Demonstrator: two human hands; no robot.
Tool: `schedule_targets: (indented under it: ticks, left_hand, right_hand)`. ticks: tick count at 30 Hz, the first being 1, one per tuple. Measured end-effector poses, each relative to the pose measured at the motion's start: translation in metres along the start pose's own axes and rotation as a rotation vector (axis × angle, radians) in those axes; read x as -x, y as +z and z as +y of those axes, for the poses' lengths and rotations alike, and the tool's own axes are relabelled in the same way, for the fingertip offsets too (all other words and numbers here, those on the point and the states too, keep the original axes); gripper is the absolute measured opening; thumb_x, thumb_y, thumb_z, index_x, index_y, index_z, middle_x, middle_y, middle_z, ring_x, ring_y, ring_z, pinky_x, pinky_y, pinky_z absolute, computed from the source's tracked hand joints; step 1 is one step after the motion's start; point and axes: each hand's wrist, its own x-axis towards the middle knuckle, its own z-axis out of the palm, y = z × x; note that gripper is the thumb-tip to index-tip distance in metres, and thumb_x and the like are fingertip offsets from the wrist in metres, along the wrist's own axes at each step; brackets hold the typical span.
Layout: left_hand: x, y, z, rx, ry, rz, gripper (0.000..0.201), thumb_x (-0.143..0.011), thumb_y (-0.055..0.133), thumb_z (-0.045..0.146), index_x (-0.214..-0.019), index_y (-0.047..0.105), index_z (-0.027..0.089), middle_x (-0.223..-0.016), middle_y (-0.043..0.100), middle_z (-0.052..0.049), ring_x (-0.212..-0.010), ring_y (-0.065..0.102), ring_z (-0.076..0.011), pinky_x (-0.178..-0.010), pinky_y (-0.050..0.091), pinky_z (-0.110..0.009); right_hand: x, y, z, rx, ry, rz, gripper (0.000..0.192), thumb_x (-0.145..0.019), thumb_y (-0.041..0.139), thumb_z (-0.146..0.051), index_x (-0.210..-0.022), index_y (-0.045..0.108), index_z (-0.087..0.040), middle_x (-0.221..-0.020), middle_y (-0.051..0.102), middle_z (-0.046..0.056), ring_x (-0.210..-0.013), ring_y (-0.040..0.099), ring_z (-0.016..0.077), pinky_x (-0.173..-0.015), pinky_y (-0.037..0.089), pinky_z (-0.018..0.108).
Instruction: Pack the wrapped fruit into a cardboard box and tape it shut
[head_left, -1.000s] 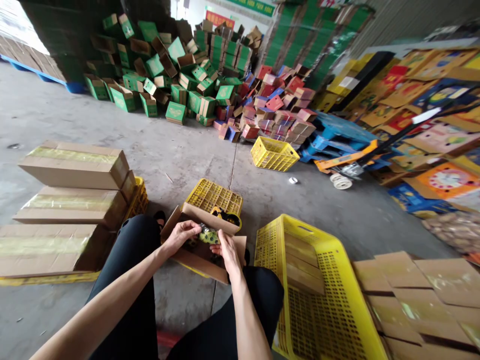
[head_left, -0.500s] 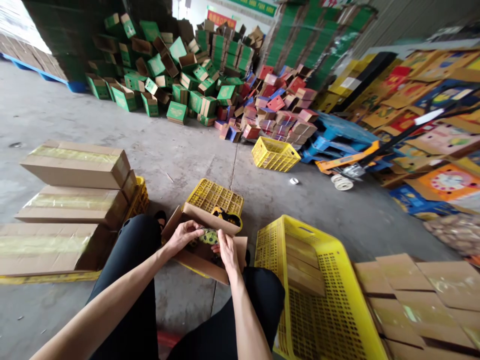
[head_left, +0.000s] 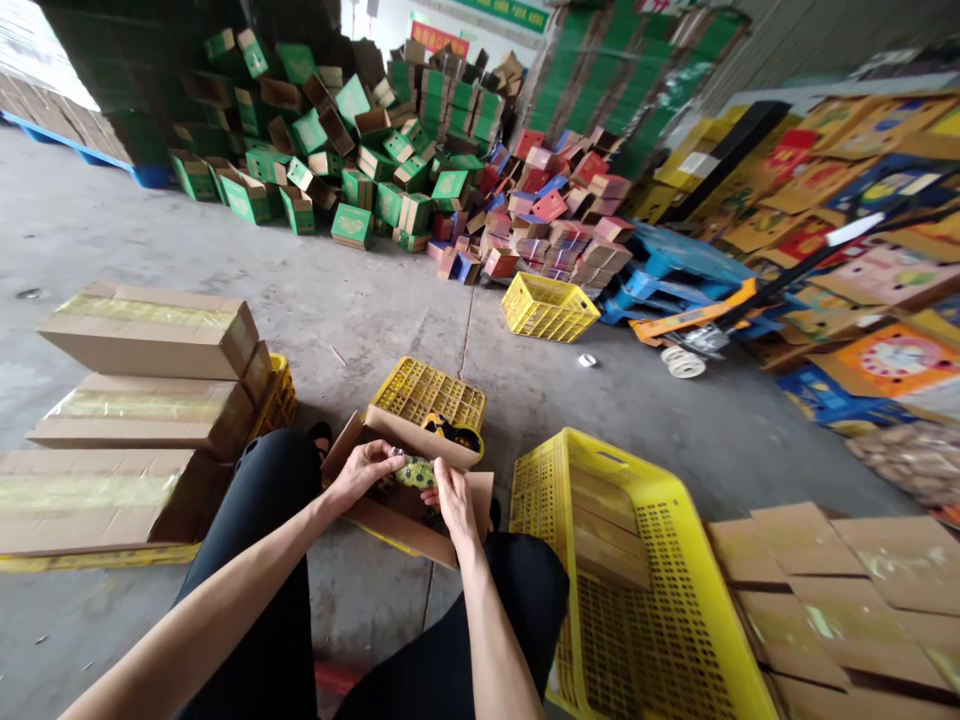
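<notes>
Between my two hands is a small yellow-green object with dark spots (head_left: 415,471), its kind too small to make out. My left hand (head_left: 365,472) pinches its left end, with thumb and fingers pressed together. At the right end, my right hand (head_left: 452,497) grips it with the fingers curled underneath. Both hands are over an open cardboard box (head_left: 420,430) whose flaps stand up. Dark items inside the box are mostly hidden by my hands. Behind the box's far flap a yellow-and-black tool, perhaps a tape dispenser (head_left: 452,432), lies on an upturned yellow crate (head_left: 429,388).
Taped cartons (head_left: 142,335) are stacked to my left on yellow crates. At my right stands a large yellow crate (head_left: 679,560) holding flat cartons, with more cartons (head_left: 847,590) beyond it. Further off are a small yellow crate (head_left: 550,308), a pallet jack (head_left: 697,325) and heaped green boxes (head_left: 352,225).
The spotted object has tilted slightly and shows a little more of its face. Both hands keep their hold in nearly the same place.
</notes>
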Motion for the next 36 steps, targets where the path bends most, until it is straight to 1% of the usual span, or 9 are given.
schedule_targets:
  ticks: [7,14,18,21,23,26,30,33,36]
  left_hand:
    - [0.001,0.001,0.001,0.015,-0.002,-0.025,0.043,-0.067,0.095,0.051,-0.08,0.069,0.02,-0.095,0.08,-0.005,-0.081,0.069,-0.0197,-0.077,0.052,-0.03]
    - [0.0,-0.001,-0.002,-0.026,-0.062,-0.017,0.052,-0.075,0.087,0.061,-0.106,0.078,0.02,-0.104,0.079,-0.007,-0.097,0.07,-0.0247,-0.082,0.052,-0.032]
    - [-0.004,-0.003,-0.005,-0.004,-0.09,0.056,0.061,-0.074,0.085,0.069,-0.109,0.079,0.019,-0.117,0.079,-0.012,-0.113,0.07,-0.031,-0.088,0.054,-0.035]
    - [-0.006,-0.003,-0.006,0.018,-0.104,0.064,0.066,-0.071,0.086,0.072,-0.107,0.079,0.017,-0.115,0.079,-0.015,-0.11,0.071,-0.0326,-0.087,0.056,-0.038]
    - [-0.006,-0.003,-0.006,0.011,-0.106,0.067,0.067,-0.07,0.086,0.073,-0.107,0.079,0.017,-0.113,0.079,-0.015,-0.107,0.073,-0.0322,-0.086,0.056,-0.038]
    - [-0.007,-0.005,-0.008,-0.002,-0.108,0.086,0.07,-0.069,0.085,0.075,-0.107,0.079,0.017,-0.112,0.08,-0.016,-0.105,0.073,-0.0323,-0.085,0.057,-0.038]
    - [-0.009,-0.008,-0.015,-0.053,-0.156,0.141,0.073,-0.066,0.083,0.078,-0.103,0.078,0.016,-0.11,0.08,-0.016,-0.108,0.073,-0.0342,-0.085,0.056,-0.039]
    - [-0.01,-0.01,-0.021,-0.073,-0.197,0.158,0.076,-0.068,0.079,0.083,-0.105,0.078,0.016,-0.113,0.08,-0.017,-0.111,0.073,-0.0345,-0.085,0.056,-0.038]
    - [-0.01,-0.011,-0.023,-0.069,-0.203,0.17,0.081,-0.069,0.074,0.087,-0.105,0.077,0.016,-0.114,0.08,-0.017,-0.111,0.074,-0.0339,-0.085,0.056,-0.038]
  right_hand:
    - [-0.001,0.0,0.001,0.029,-0.028,-0.001,0.059,-0.087,0.062,-0.079,-0.096,0.078,-0.023,-0.079,0.078,0.007,-0.055,0.072,0.0237,-0.055,0.061,0.036]
    - [-0.006,-0.003,0.014,0.141,-0.047,-0.01,0.053,-0.092,0.058,-0.072,-0.098,0.079,-0.024,-0.086,0.081,0.008,-0.063,0.076,0.0252,-0.059,0.064,0.035]
    - [-0.01,-0.006,0.023,0.362,-0.103,0.02,0.042,-0.095,0.061,-0.053,-0.115,0.08,-0.023,-0.114,0.083,0.01,-0.098,0.081,0.0302,-0.086,0.067,0.041]
    - [-0.011,-0.006,0.023,0.572,-0.105,0.066,0.04,-0.094,0.064,-0.037,-0.124,0.079,-0.018,-0.131,0.078,0.015,-0.126,0.073,0.0345,-0.112,0.055,0.045]
    - [-0.011,-0.005,0.02,0.662,-0.083,0.062,0.041,-0.095,0.064,-0.034,-0.128,0.078,-0.015,-0.135,0.076,0.017,-0.133,0.068,0.0348,-0.117,0.05,0.044]
    - [-0.007,-0.002,0.013,0.734,-0.046,-0.049,0.033,-0.099,0.062,-0.033,-0.122,0.08,-0.018,-0.127,0.08,0.015,-0.125,0.073,0.0318,-0.106,0.055,0.035]
    - [-0.001,0.0,0.009,0.801,-0.001,-0.222,0.03,-0.103,0.059,-0.03,-0.089,0.083,-0.02,-0.093,0.084,0.01,-0.097,0.079,0.0274,-0.084,0.055,0.028]
    - [0.001,-0.002,0.011,0.823,0.016,-0.198,0.031,-0.1,0.064,-0.028,-0.077,0.081,-0.019,-0.085,0.083,0.012,-0.092,0.079,0.0286,-0.08,0.054,0.029]
    - [0.0,-0.003,0.012,0.831,0.001,-0.151,0.031,-0.101,0.062,-0.025,-0.077,0.081,-0.02,-0.089,0.083,0.014,-0.093,0.079,0.0294,-0.084,0.054,0.031]
